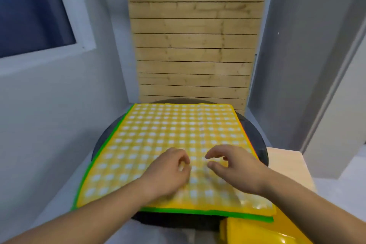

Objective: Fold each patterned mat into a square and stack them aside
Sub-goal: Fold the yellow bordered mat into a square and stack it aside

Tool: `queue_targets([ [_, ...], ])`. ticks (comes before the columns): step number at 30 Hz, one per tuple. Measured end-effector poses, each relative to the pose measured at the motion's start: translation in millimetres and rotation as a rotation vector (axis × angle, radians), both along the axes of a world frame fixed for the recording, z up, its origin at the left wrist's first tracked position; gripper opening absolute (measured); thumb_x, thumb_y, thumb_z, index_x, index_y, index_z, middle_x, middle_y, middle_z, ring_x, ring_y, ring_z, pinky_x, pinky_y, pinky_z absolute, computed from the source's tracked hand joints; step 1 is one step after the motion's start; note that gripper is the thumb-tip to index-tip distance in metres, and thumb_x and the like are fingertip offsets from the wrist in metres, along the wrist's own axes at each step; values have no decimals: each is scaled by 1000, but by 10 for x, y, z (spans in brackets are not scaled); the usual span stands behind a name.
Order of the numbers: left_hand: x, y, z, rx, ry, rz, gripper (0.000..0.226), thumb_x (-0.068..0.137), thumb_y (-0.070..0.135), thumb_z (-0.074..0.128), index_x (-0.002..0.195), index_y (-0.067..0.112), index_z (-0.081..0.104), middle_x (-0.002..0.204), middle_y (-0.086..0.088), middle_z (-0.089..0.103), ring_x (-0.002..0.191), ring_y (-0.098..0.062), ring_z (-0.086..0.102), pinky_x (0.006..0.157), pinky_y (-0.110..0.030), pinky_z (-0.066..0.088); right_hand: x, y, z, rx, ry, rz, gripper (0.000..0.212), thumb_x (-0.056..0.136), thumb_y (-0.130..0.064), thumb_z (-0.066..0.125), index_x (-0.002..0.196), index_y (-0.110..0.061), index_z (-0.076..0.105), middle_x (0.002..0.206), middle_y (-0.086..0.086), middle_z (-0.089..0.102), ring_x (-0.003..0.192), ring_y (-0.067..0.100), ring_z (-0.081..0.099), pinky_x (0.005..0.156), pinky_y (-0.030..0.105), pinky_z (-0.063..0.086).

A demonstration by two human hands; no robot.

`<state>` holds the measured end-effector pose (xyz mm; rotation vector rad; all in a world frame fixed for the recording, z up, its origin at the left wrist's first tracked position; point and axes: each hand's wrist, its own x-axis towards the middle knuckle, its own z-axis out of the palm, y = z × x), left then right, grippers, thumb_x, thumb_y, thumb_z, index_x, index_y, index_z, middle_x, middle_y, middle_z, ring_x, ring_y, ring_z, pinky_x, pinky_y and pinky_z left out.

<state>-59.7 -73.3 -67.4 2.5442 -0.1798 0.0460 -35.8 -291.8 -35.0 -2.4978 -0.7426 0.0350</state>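
The yellow padded mat with a grid of white squares (pixel 178 130) lies spread flat on the round dark table (pixel 174 222). It sits almost squarely over a second mat with a bright green border (pixel 93 164), which shows only along the left and near edges. My left hand (pixel 170 166) and right hand (pixel 231 166) are side by side over the near middle of the top mat, fingers loosely curled with the tips turned toward each other, gripping nothing. The blur stops me telling whether my fingertips brush the surface. From its puffy, shiny look I judge the mat to be light and soft, with a slick skin that could slide over the mat below if I drag it. A faint line running front to back near its middle suggests where it will bend readily. I would take it by pinching the two near corners, or one side edge, thumb on top and fingers underneath, making sure I lift only the yellow layer. A glossy yellow folded piece (pixel 255 232) sits at the lower right, just beside the table's near edge.
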Motion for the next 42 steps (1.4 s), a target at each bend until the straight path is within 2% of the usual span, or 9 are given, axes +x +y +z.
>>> queue_targets([
  [2, -207, 286, -56, 153, -10, -73, 17, 90, 44, 55, 103, 35, 62, 107, 16, 55, 105, -7, 55, 95, -28, 45, -80, 179, -139, -5, -7, 65, 25, 92, -44, 59, 113, -33, 65, 114, -23, 60, 102, -7, 49, 85, 3, 33],
  [4, -386, 457, -117, 202, -6, -133, 28, 89, 53, 55, 109, 34, 63, 116, 19, 52, 114, -5, 50, 102, -27, 39, -139, 286, -279, 9, -5, 141, 23, 87, -43, 63, 107, -32, 67, 111, -20, 60, 105, -6, 49, 92, 11, 35],
  [8, -598, 598, -215, 106, 49, -175, 45, 84, 66, 63, 121, 39, 60, 140, 23, 37, 133, 5, 28, 115, -21, 24, -250, 362, -496, -78, 26, 205, 36, 77, -66, 62, 103, -41, 64, 130, -25, 46, 126, -10, 33, 108, 22, 28],
  [11, -620, 644, -255, 66, 88, -195, 54, 80, 68, 69, 126, 43, 57, 147, 24, 29, 137, 3, 21, 117, -24, 22, -309, 398, -552, -133, 40, 186, 40, 67, -76, 62, 97, -50, 57, 136, -28, 34, 131, -9, 22, 111, 26, 20],
  [14, -600, 674, -289, 32, 99, -185, 52, 78, 67, 72, 124, 47, 59, 146, 28, 29, 139, 3, 22, 117, -26, 23, -351, 426, -554, -123, 38, 176, 41, 64, -76, 66, 96, -53, 53, 136, -29, 31, 132, -8, 19, 110, 25, 16],
  [24, -589, 687, -336, -15, 103, -132, 47, 72, 66, 77, 115, 50, 66, 140, 35, 35, 138, 2, 28, 117, -28, 26, -393, 399, -604, -22, 43, 141, 38, 70, -70, 68, 98, -44, 64, 136, -28, 40, 130, -11, 24, 112, 26, 23],
  [29, -563, 706, -345, -40, 119, -128, 51, 67, 73, 74, 113, 54, 66, 134, 40, 37, 136, 2, 31, 116, -30, 29, -409, 377, -607, -24, 57, 133, 37, 72, -68, 69, 99, -43, 65, 138, -28, 41, 130, -10, 26, 111, 24, 24],
  [36, -566, 698, -340, 5, 93, -132, 48, 67, 72, 76, 110, 55, 65, 133, 37, 40, 134, 3, 31, 113, -25, 26, -433, 359, -601, -79, 18, 146, 40, 76, -68, 65, 107, -43, 64, 138, -30, 40, 129, -10, 26, 106, 17, 21],
  [42, -551, 720, -292, -38, 86, -128, 52, 64, 68, 82, 110, 47, 71, 128, 33, 50, 128, 9, 36, 113, -23, 29, -444, 350, -557, -49, 32, 162, 24, 84, -61, 62, 96, -43, 69, 133, -30, 44, 124, -14, 29, 101, 10, 23],
])
